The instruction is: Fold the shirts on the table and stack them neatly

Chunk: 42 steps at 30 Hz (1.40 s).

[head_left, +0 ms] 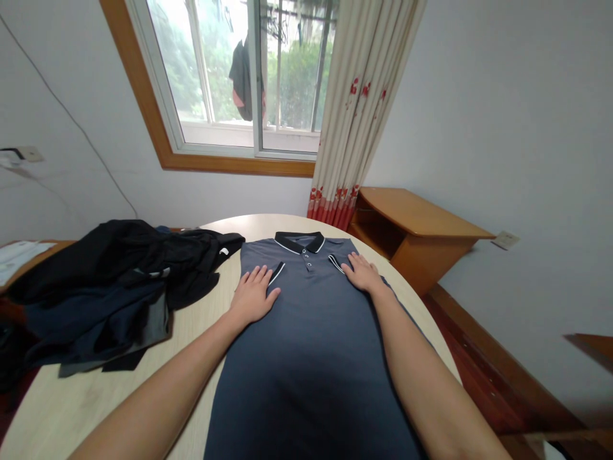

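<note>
A dark grey polo shirt (pixel 306 338) lies front side up on the round pale table (pixel 96 402), its black, white-edged collar (pixel 299 241) toward the window. Both sleeves are folded inward over the chest, so their black-and-white cuffs show on the front. My left hand (pixel 253 295) rests flat, fingers spread, on the folded sleeve at the shirt's left side, beside its cuff (pixel 276 273). On the other side my right hand (pixel 363 273) presses flat on the right sleeve, next to the other cuff (pixel 336 262). Neither hand grips the cloth.
A heap of dark clothes (pixel 110 281) covers the table's left side. Beyond the table are a window (pixel 253 153) and a long curtain (pixel 354 108). A brown wooden desk (pixel 421 214) stands at the right, against the white wall (pixel 517 128).
</note>
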### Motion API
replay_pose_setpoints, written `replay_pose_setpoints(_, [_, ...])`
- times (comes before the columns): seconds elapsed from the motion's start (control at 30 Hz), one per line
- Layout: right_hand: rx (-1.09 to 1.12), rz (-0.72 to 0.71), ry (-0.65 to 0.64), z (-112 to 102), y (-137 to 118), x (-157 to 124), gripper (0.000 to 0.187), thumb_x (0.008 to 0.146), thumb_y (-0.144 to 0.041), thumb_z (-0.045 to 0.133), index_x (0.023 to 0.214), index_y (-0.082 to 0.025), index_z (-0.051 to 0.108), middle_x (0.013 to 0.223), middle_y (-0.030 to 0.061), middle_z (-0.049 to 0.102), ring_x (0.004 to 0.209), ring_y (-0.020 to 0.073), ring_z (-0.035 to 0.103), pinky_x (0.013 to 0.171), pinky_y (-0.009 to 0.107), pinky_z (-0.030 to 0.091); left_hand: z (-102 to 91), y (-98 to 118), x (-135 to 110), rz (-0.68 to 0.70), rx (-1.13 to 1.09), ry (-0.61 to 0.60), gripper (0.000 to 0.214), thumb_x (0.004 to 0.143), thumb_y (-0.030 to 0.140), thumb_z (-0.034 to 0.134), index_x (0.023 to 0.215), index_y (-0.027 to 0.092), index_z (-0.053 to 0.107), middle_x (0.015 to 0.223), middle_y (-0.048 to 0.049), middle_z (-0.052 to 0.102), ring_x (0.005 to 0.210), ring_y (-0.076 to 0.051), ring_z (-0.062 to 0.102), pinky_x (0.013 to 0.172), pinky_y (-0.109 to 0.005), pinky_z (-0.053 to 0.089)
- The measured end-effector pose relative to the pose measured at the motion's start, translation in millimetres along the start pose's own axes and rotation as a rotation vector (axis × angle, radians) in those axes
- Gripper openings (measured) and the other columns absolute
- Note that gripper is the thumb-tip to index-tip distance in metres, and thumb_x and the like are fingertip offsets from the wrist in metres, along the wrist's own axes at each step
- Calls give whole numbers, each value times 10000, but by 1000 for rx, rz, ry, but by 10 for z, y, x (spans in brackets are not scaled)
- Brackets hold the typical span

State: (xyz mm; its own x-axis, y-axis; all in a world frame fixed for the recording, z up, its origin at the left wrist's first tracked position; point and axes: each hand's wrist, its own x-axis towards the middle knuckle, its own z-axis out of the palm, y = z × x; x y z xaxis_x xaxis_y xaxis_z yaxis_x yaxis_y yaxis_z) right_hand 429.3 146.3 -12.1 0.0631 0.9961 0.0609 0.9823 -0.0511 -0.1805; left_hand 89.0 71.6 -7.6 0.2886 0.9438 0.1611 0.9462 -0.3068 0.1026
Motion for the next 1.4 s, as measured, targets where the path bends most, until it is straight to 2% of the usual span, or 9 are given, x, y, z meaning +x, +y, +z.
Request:
replay_pose_setpoints(0.17, [-61,54,-152,-63,-52,256,701,970,-601,373,1535,-189,406,1634,157,301,1505,348,275,1173,661,192,19,-3,-1,4,-18,16,608,1001,490,376,1503,156,458,1601,-124,381,1494,-311,326,1209,-494,267])
replay_pose_setpoints(0.37, [-44,-8,45,96,-243,552,626,1012,-486,289,1542,-170,389,1641,146,292,1525,286,239,1216,578,156,40,-8,1,-6,-43,29,608,998,500,385,1502,168,463,1598,-121,391,1495,-305,327,1216,-492,263])
replay_pose_setpoints(0.47, [5,13,-4,190,-254,665,629,1014,-490,274,1551,-179,379,1650,140,270,1530,297,226,1208,597,174,30,-2,3,-8,-49,22,614,998,505,386,1503,164,464,1601,-119,385,1498,-305,320,1218,-492,258])
replay_pose_setpoints(0.63, [17,-7,-89,121,-129,868,720,945,-577,447,1534,-166,402,1620,179,323,1501,345,288,1180,620,236,36,-3,6,-12,-51,15,627,1001,512,370,1507,151,458,1605,-117,380,1499,-309,314,1219,-496,250])
replay_pose_setpoints(0.77, [-6,3,35,176,-48,849,728,993,-589,317,1563,-137,332,1652,169,242,1528,314,224,1197,618,186,51,-10,7,-6,-56,32,610,1001,518,368,1502,184,465,1601,-105,395,1496,-302,322,1215,-497,254])
replay_pose_setpoints(0.97, [-42,19,-7,197,-79,769,756,993,-612,262,1583,-139,290,1667,141,206,1541,284,188,1209,583,188,16,6,1,-15,-53,-7,624,1004,509,368,1518,163,444,1615,-113,363,1506,-302,299,1225,-496,234])
replay_pose_setpoints(1.17, [-150,104,24,125,-192,702,770,998,-595,170,1573,-104,314,1659,159,227,1521,333,225,1186,640,184,9,33,-14,-212,-21,47,720,967,586,417,1566,189,371,1658,-119,252,1522,-400,204,1198,-595,213])
replay_pose_setpoints(1.27, [-265,-27,38,95,-242,701,666,1015,-469,193,1552,-113,363,1646,142,280,1520,317,228,1205,627,131,4,35,-13,-212,-27,-3,685,976,594,382,1535,201,436,1631,-118,330,1513,-408,226,1188,-585,233])
replay_pose_setpoints(1.4, [-244,-134,-56,93,-212,776,645,1021,-442,174,1576,-145,314,1655,117,266,1520,274,249,1209,580,197,-5,29,-10,-208,-23,-11,680,980,599,365,1532,209,442,1635,-116,323,1516,-403,217,1192,-579,226])
